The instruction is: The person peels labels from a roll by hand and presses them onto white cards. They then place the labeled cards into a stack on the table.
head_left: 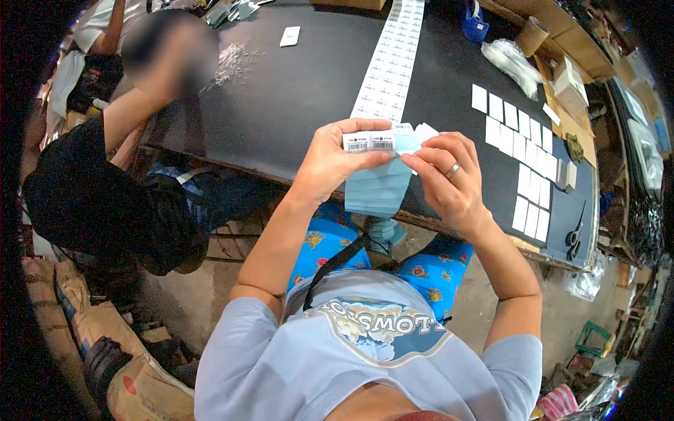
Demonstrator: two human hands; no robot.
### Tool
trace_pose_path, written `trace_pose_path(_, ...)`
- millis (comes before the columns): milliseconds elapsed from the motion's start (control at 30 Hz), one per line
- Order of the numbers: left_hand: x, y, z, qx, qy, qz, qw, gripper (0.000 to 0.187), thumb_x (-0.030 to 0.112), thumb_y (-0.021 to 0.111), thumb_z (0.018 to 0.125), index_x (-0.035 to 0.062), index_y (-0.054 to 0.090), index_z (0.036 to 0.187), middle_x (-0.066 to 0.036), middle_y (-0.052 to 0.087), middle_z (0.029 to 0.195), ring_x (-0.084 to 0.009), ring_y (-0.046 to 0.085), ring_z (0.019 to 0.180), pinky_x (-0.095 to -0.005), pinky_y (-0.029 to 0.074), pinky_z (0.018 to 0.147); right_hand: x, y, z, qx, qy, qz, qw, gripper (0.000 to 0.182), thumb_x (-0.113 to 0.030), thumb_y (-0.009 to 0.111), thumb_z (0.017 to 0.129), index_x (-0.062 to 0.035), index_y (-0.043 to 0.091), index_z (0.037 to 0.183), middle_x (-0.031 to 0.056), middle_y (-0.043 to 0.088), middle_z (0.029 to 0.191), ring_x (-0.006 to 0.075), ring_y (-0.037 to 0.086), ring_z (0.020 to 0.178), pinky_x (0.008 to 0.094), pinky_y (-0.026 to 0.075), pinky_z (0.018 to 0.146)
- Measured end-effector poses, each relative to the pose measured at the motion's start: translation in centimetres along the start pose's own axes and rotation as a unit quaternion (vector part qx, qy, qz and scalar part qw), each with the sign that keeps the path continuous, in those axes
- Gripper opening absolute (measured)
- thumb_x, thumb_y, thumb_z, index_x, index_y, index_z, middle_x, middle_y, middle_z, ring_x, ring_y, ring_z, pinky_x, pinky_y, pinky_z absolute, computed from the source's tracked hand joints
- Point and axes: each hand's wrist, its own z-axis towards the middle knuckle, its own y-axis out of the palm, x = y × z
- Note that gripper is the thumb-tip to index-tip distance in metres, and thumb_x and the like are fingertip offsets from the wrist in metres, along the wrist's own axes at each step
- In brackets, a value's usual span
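Note:
My left hand [330, 156] grips a strip of white barcode stickers [370, 142], thumb below and forefinger above. The light blue backing paper [378, 189] hangs in folds from the strip, over the table's near edge. Close beside it, my right hand [449, 172], with a ring on one finger, is pinched at the strip's right end. A small white sticker [425, 132] shows at those fingertips; its far side is hidden. Beyond my hands the long sticker sheet [388, 70] runs back across the dark table [302, 91].
White cards [519, 146] lie in rows on the right, near a small white stack [566, 175] and black scissors [576, 231]. A clear plastic bag [511, 64] and blue basket [475, 27] sit farther back. Another person [105, 189] works at the left beside thin white pieces [234, 63].

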Motion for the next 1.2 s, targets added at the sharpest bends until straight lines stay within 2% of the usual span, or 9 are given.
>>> trace_pose_path(167,-0.1,-0.1,0.1,0.016,0.009,0.001,1.0,0.046,-0.002,0.077,0.072,-0.0006,0.063,0.116,-0.01,0.068,0.105,-0.0121,0.065,0.092,-0.0247,0.052,0.082,-0.2,-0.5,-0.1,-0.005,-0.004,0.002,1.0,0.034,-0.003,0.064,0.061,-0.0023,0.066,0.095,0.0062,0.061,0.09,0.0252,0.06,0.088,0.0438,0.049,0.081)
trace_pose_path(233,0.3,-0.1,0.1,0.035,0.018,0.087,0.995,0.048,0.001,0.079,0.071,-0.0013,0.063,0.116,-0.009,0.068,0.105,-0.0132,0.064,0.092,-0.0254,0.051,0.083,-0.1,-0.9,0.1,0.009,0.022,0.051,0.998,0.03,-0.002,0.066,0.063,-0.0045,0.067,0.093,0.0069,0.06,0.087,0.0262,0.059,0.088,0.0417,0.049,0.079)
trace_pose_path(300,0.0,-0.4,0.0,0.026,0.016,0.071,0.997,0.05,0.001,0.079,0.069,-0.0018,0.062,0.116,-0.009,0.068,0.104,-0.0138,0.064,0.094,-0.0259,0.05,0.084,0.9,-2.3,0.3,-0.034,0.1,0.095,0.99,0.027,0.002,0.067,0.066,-0.0081,0.068,0.091,0.0067,0.061,0.085,0.0275,0.059,0.087,0.0388,0.048,0.077)
trace_pose_path(333,0.5,-0.4,-0.2,0.03,0.012,0.093,0.995,0.049,-0.001,0.078,0.07,-0.0018,0.062,0.116,-0.009,0.068,0.103,-0.014,0.064,0.093,-0.0261,0.05,0.085,2.1,-3.0,0.5,-0.054,0.172,0.145,0.973,0.024,0.004,0.069,0.067,-0.0104,0.069,0.087,0.0061,0.061,0.082,0.0277,0.058,0.086,0.036,0.048,0.077)
trace_pose_path(400,0.9,-0.8,-0.8,0.024,0.008,0.093,0.995,0.049,-0.002,0.077,0.07,-0.0023,0.062,0.116,-0.01,0.067,0.106,-0.0144,0.063,0.094,-0.0263,0.049,0.086,6.3,-4.4,0.2,-0.075,0.281,0.24,0.926,0.015,0.002,0.071,0.068,-0.006,0.073,0.081,0.0062,0.066,0.077,0.0208,0.061,0.084,0.0318,0.048,0.075)
trace_pose_path(500,1.4,-1.1,-1.7,0.012,-0.002,0.094,0.995,0.05,-0.002,0.077,0.07,-0.0026,0.061,0.117,-0.01,0.066,0.108,-0.0145,0.063,0.096,-0.0264,0.049,0.087,15.5,-7.4,-1.7,-0.265,0.346,0.244,0.866,0.015,-0.006,0.075,0.072,-0.0017,0.074,0.086,0.0071,0.071,0.08,0.0136,0.065,0.073,0.0276,0.05,0.068)
trace_pose_path(567,1.3,-1.2,-2.3,0.001,-0.008,0.094,0.996,0.051,-0.002,0.077,0.069,-0.0027,0.061,0.118,-0.01,0.065,0.109,-0.0145,0.062,0.097,-0.0266,0.048,0.087,19.2,-8.1,-3.6,-0.306,0.447,0.281,0.792,0.016,-0.01,0.077,0.072,-0.001,0.074,0.085,0.0065,0.07,0.076,0.0107,0.064,0.071,0.0268,0.05,0.071)
trace_pose_path(633,1.2,-1.4,-2.8,0.008,-0.025,0.073,0.997,0.053,-0.004,0.077,0.068,-0.0028,0.06,0.119,-0.01,0.065,0.109,-0.0148,0.062,0.097,-0.027,0.048,0.088,21.3,-7.9,-5.1,-0.325,0.482,0.27,0.768,0.019,-0.01,0.078,0.071,0.0009,0.074,0.086,0.0074,0.071,0.075,0.0102,0.064,0.068,0.0249,0.05,0.069)
trace_pose_path(1200,1.3,-1.4,-2.8,0.051,-0.032,0.087,0.994,0.05,-0.001,0.079,0.068,-0.0034,0.063,0.115,-0.011,0.066,0.105,-0.0127,0.063,0.093,-0.0251,0.05,0.084,25.6,-4.5,-10.0,-0.315,0.492,0.301,0.754,0.021,-0.007,0.08,0.067,0.0026,0.074,0.084,0.0103,0.072,0.079,0.0133,0.067,0.07,0.0257,0.052,0.071)
